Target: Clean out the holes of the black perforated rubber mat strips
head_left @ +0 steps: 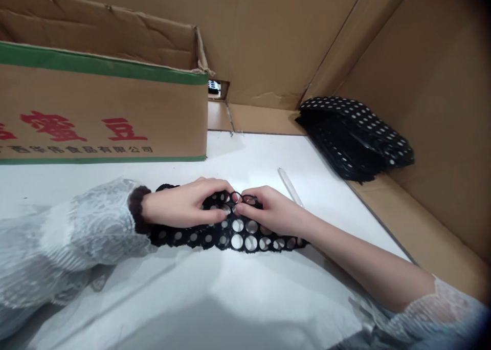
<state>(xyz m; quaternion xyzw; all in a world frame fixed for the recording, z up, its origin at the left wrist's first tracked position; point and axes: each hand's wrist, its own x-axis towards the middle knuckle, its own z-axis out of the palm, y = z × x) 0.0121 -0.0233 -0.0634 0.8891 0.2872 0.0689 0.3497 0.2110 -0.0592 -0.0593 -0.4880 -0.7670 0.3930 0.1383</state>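
A black perforated sheet (pixel 244 234) with rows of round holes lies in front of me on the white surface, and the white shows through the holes. My left hand (pixel 184 204) rests over its left part, with thumb and fingers closed on the far edge near the middle. From the right, my right hand (pixel 274 212) pinches the same edge close beside the left fingertips. Thin black loops of the sheet stand up between the two hands. Both palms hide part of the sheet.
A large open cardboard box (pixel 169 114) with green edges and red lettering stands at the back left. At the right, a pile of black dotted sheets (pixel 345 140) leans by the cardboard wall (pixel 433 109). A slim whitish stick (pixel 290 187) lies beyond my right hand.
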